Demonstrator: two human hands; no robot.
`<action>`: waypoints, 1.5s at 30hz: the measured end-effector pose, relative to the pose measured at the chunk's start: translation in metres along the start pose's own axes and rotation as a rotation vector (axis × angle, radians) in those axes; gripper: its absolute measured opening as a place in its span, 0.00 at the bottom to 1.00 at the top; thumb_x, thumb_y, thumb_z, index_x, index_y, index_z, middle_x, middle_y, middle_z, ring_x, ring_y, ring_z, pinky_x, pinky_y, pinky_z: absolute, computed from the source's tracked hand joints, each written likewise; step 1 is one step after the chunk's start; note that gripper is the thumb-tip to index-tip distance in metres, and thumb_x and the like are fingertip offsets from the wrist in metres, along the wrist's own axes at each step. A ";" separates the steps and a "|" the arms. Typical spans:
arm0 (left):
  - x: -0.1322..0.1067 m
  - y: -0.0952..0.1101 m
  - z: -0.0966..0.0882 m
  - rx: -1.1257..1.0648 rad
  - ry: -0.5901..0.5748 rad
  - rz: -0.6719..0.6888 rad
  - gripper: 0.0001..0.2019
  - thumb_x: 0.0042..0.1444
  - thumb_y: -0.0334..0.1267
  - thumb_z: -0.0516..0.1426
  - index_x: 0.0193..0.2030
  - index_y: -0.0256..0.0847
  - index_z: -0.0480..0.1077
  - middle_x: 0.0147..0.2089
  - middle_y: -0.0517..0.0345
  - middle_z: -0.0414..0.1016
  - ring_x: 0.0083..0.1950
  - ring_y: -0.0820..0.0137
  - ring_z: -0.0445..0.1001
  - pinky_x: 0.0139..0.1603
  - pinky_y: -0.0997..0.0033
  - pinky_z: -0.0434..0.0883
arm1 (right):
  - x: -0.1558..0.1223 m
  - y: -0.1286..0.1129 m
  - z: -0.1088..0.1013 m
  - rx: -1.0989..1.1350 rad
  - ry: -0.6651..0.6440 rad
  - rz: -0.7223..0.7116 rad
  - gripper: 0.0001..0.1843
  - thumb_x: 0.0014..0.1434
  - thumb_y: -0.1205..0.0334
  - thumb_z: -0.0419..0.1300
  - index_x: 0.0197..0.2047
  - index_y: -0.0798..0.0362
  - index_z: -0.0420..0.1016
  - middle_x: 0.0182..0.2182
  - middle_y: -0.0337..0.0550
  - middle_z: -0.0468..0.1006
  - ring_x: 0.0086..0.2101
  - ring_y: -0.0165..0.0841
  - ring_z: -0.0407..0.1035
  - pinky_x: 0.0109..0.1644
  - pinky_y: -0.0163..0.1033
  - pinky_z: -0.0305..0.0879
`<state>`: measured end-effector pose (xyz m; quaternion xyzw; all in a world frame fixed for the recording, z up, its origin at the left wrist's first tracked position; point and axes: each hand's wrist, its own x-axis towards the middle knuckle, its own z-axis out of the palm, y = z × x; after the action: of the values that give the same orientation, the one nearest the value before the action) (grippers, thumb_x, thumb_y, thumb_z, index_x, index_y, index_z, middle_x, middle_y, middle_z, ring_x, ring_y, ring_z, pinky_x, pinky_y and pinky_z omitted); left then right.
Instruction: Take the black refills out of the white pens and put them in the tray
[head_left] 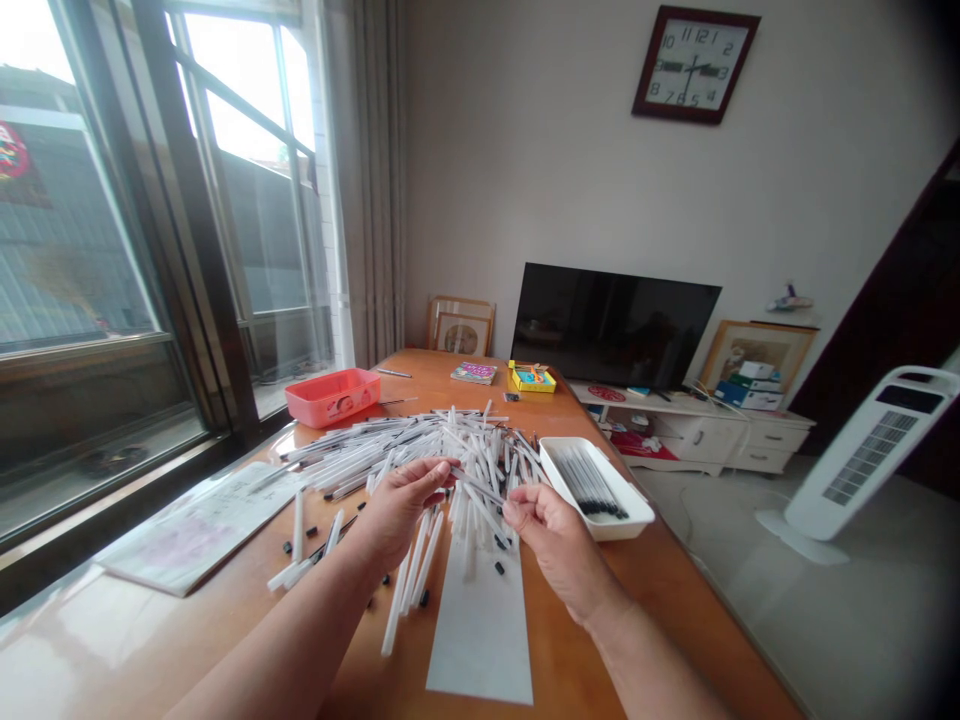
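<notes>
A big heap of white pen barrels lies across the middle of the orange wooden table. My left hand and my right hand are both pinched on one white pen held slanting between them, just above the near edge of the heap. Small black caps are scattered on the table and on a white sheet below my hands. A white tray with several finished dark pens lies right of my right hand.
A red plastic basket stands at the far left of the table, a yellow box and a small book at the far end. Papers lie at the left. A white tower fan stands on the floor to the right.
</notes>
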<state>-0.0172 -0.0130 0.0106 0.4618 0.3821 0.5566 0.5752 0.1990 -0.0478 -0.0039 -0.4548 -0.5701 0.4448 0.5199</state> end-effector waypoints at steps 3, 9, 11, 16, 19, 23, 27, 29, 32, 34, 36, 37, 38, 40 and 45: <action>0.001 -0.002 -0.001 -0.016 0.018 -0.021 0.13 0.51 0.46 0.68 0.40 0.41 0.82 0.44 0.49 0.80 0.46 0.64 0.74 0.47 0.66 0.66 | 0.001 0.003 0.000 -0.043 0.000 -0.044 0.19 0.56 0.45 0.66 0.40 0.53 0.74 0.32 0.39 0.75 0.34 0.33 0.67 0.41 0.37 0.63; -0.001 0.002 0.000 -0.099 -0.051 -0.012 0.13 0.53 0.44 0.67 0.43 0.41 0.82 0.46 0.49 0.81 0.47 0.64 0.74 0.49 0.67 0.67 | -0.003 -0.002 0.000 -0.052 -0.102 0.064 0.20 0.62 0.43 0.59 0.31 0.53 0.72 0.25 0.38 0.73 0.30 0.32 0.64 0.38 0.38 0.60; -0.002 0.004 0.000 -0.112 -0.075 -0.006 0.12 0.54 0.43 0.66 0.44 0.41 0.81 0.45 0.49 0.81 0.46 0.65 0.74 0.49 0.68 0.66 | -0.005 -0.004 0.000 -0.020 -0.142 0.100 0.22 0.63 0.42 0.58 0.30 0.53 0.72 0.23 0.38 0.72 0.28 0.31 0.63 0.37 0.38 0.60; -0.003 0.003 0.000 -0.093 -0.085 0.018 0.11 0.54 0.43 0.66 0.41 0.40 0.81 0.43 0.50 0.81 0.46 0.65 0.75 0.51 0.67 0.66 | -0.005 -0.004 0.001 0.017 -0.170 0.129 0.26 0.64 0.39 0.54 0.30 0.54 0.74 0.23 0.40 0.73 0.27 0.31 0.64 0.36 0.38 0.60; -0.002 -0.003 0.000 -0.065 -0.073 0.031 0.11 0.53 0.44 0.66 0.39 0.40 0.81 0.43 0.50 0.81 0.46 0.64 0.75 0.51 0.66 0.65 | -0.005 -0.004 0.002 -0.017 -0.158 0.075 0.25 0.64 0.40 0.56 0.29 0.53 0.73 0.25 0.40 0.74 0.31 0.32 0.66 0.39 0.38 0.61; -0.002 -0.007 0.001 -0.005 -0.119 0.019 0.14 0.55 0.46 0.65 0.43 0.40 0.81 0.44 0.48 0.81 0.47 0.63 0.76 0.53 0.64 0.66 | -0.003 0.001 0.003 -0.138 -0.184 0.021 0.20 0.62 0.43 0.59 0.34 0.53 0.75 0.24 0.37 0.72 0.29 0.32 0.65 0.36 0.37 0.60; -0.003 -0.004 0.000 0.046 -0.071 0.054 0.21 0.56 0.50 0.63 0.51 0.40 0.78 0.46 0.45 0.81 0.50 0.59 0.77 0.55 0.60 0.66 | -0.001 0.006 0.001 -0.209 -0.156 -0.024 0.20 0.64 0.44 0.56 0.35 0.53 0.74 0.24 0.38 0.73 0.28 0.32 0.65 0.36 0.37 0.61; -0.002 0.000 -0.003 0.059 0.003 0.114 0.23 0.56 0.52 0.63 0.53 0.40 0.77 0.48 0.44 0.81 0.51 0.59 0.77 0.55 0.60 0.67 | 0.001 0.007 -0.001 -0.217 -0.114 -0.048 0.19 0.65 0.45 0.56 0.36 0.53 0.74 0.24 0.38 0.73 0.28 0.32 0.67 0.36 0.37 0.62; 0.001 0.007 -0.012 0.026 0.145 0.216 0.24 0.56 0.54 0.61 0.53 0.40 0.75 0.49 0.45 0.81 0.53 0.59 0.77 0.55 0.60 0.68 | 0.002 0.006 -0.005 -0.237 -0.053 -0.106 0.19 0.65 0.45 0.55 0.36 0.52 0.74 0.24 0.38 0.74 0.28 0.33 0.67 0.35 0.37 0.62; 0.005 0.014 -0.019 -0.021 0.240 0.267 0.25 0.55 0.55 0.62 0.53 0.40 0.75 0.49 0.45 0.80 0.53 0.60 0.77 0.53 0.61 0.69 | 0.003 0.006 -0.007 -0.263 -0.022 -0.142 0.19 0.65 0.45 0.55 0.36 0.52 0.74 0.24 0.38 0.74 0.28 0.33 0.67 0.34 0.37 0.62; 0.007 0.022 -0.026 -0.055 0.345 0.298 0.25 0.52 0.56 0.63 0.51 0.39 0.75 0.48 0.45 0.80 0.54 0.60 0.76 0.52 0.62 0.70 | 0.004 0.007 -0.009 -0.281 0.004 -0.162 0.19 0.65 0.45 0.55 0.35 0.52 0.74 0.24 0.38 0.74 0.27 0.33 0.67 0.33 0.36 0.61; 0.006 0.027 -0.030 -0.056 0.395 0.300 0.26 0.51 0.56 0.64 0.50 0.39 0.75 0.48 0.45 0.80 0.54 0.59 0.76 0.52 0.62 0.70 | 0.004 0.008 -0.010 -0.288 0.016 -0.167 0.19 0.65 0.45 0.55 0.36 0.52 0.74 0.24 0.38 0.74 0.27 0.34 0.68 0.33 0.36 0.61; 0.004 0.032 -0.034 -0.042 0.446 0.292 0.26 0.51 0.56 0.64 0.49 0.39 0.75 0.49 0.45 0.80 0.54 0.59 0.76 0.51 0.61 0.70 | 0.005 0.008 -0.011 -0.295 0.025 -0.172 0.19 0.65 0.45 0.55 0.36 0.52 0.74 0.24 0.39 0.74 0.27 0.34 0.68 0.33 0.36 0.61; -0.007 0.038 -0.045 0.062 0.517 0.258 0.28 0.50 0.59 0.63 0.50 0.39 0.74 0.51 0.44 0.79 0.55 0.57 0.76 0.53 0.58 0.70 | 0.005 0.009 -0.013 -0.311 0.041 -0.182 0.19 0.64 0.44 0.55 0.35 0.52 0.74 0.23 0.39 0.75 0.27 0.34 0.68 0.33 0.37 0.61; -0.062 0.030 -0.092 0.822 0.470 0.212 0.37 0.55 0.63 0.56 0.65 0.43 0.65 0.66 0.43 0.68 0.66 0.50 0.65 0.63 0.48 0.64 | 0.004 0.007 -0.015 -0.340 0.069 -0.210 0.20 0.64 0.45 0.54 0.34 0.52 0.74 0.23 0.40 0.75 0.26 0.34 0.68 0.32 0.36 0.61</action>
<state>-0.1191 -0.0659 0.0084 0.5491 0.6409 0.5041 0.1833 0.2139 -0.0416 -0.0090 -0.4890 -0.6631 0.2696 0.4984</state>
